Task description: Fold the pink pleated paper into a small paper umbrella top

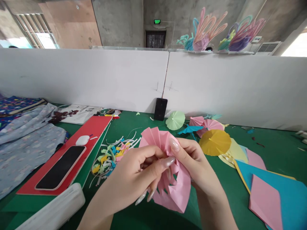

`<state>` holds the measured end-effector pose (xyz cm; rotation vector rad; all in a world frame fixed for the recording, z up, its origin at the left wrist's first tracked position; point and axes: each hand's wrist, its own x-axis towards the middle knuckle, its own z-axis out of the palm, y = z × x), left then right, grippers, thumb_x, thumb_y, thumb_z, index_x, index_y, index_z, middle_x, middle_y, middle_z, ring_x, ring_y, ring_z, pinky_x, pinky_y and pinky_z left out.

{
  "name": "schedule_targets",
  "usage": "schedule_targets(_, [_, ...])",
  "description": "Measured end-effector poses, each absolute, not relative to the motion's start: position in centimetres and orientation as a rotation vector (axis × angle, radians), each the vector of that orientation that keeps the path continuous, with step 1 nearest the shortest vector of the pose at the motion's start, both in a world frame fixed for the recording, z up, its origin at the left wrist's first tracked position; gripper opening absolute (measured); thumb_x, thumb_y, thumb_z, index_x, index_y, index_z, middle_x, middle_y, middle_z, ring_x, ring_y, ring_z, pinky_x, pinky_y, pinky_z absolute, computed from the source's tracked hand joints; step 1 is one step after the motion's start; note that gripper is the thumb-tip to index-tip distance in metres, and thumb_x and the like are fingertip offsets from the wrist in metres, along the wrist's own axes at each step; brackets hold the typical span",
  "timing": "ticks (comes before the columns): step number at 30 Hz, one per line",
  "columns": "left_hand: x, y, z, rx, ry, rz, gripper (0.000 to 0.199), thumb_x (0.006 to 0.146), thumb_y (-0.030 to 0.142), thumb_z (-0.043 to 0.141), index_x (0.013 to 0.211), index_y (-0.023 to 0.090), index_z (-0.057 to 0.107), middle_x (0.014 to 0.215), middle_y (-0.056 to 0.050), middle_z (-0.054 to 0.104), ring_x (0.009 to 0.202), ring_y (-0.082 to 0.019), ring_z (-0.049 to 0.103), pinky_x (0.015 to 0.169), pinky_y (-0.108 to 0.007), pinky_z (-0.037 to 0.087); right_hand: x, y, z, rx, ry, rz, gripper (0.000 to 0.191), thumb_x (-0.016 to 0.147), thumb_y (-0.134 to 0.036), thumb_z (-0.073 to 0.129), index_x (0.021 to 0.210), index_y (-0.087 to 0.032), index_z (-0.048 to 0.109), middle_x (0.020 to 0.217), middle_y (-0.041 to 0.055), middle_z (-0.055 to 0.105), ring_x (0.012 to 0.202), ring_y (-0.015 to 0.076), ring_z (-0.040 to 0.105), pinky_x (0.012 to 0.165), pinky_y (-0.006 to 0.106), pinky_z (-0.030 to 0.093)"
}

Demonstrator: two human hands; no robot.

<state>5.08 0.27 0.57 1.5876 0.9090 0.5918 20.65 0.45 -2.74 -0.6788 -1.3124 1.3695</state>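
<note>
Both my hands hold a pleated pink paper (176,195) above the green table. It has creased folds fanning out at the top and jagged cut openings in its middle. My left hand (144,171) pinches it from the left, its thumb and fingers closed near the centre. On the right edge, the thumb of my right hand (192,159) presses the folds, with the fingers curled behind. Just left of the paper lies a pile of coloured paper scraps (109,156). A yellow paper umbrella (215,142) stands right behind my right hand.
Green (175,120), blue (190,129) and pink paper umbrellas (211,125) sit near the white partition (96,80). Coloured paper sheets (291,191) lie at right. A dark phone (160,109) leans upright; another phone (61,167) rests on a red board (96,127). Cloth (31,143) lies left.
</note>
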Motion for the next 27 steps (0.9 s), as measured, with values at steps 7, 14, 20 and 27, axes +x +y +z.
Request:
schedule_targets(7, [4.8,0.2,0.7,1.636,0.928,0.578,0.031,0.091,0.037,0.046,0.066,0.018,0.051,0.042,0.009,0.042,0.035,-0.005,0.039,0.044,-0.017,0.034,20.8,0.6,-2.9,-0.613,-1.372,1.485,0.038,0.09,-0.04,0.053,0.061,-0.017,0.058,0.052,-0.0034,0.049,0.045,0.0081,0.045,0.043,0.02,0.035])
schedule_targets(14, [4.0,0.3,0.0,1.724,0.915,0.557,0.033,0.092,0.04,0.044,0.07,0.018,0.054,0.042,0.008,0.042,0.035,-0.005,0.038,0.042,-0.016,0.031,20.8,0.6,-2.5,-0.612,-1.428,1.516,0.038,0.09,-0.039,0.053,0.06,-0.017,0.058,0.053,-0.0024,0.052,0.048,0.0089,0.045,0.048,0.022,0.035])
schedule_targets(20, [4.0,0.3,-0.2,1.734,0.913,0.535,0.035,0.092,0.044,0.043,0.074,0.017,0.056,0.041,0.008,0.041,0.034,-0.004,0.036,0.039,-0.015,0.028,20.9,0.6,-2.6,-0.646,-1.452,1.533,0.038,0.09,-0.039,0.054,0.059,-0.016,0.055,0.051,-0.0037,0.046,0.048,0.0083,0.04,0.047,0.022,0.032])
schedule_targets(27, [4.0,0.5,-0.2,1.727,0.9,0.532,0.03,0.093,0.039,0.043,0.076,0.018,0.057,0.042,0.009,0.041,0.035,-0.003,0.037,0.04,-0.014,0.029,21.0,0.9,-2.7,-0.616,-1.482,1.52,0.037,0.091,-0.037,0.052,0.061,-0.015,0.057,0.051,-0.0037,0.046,0.047,0.0077,0.04,0.046,0.021,0.031])
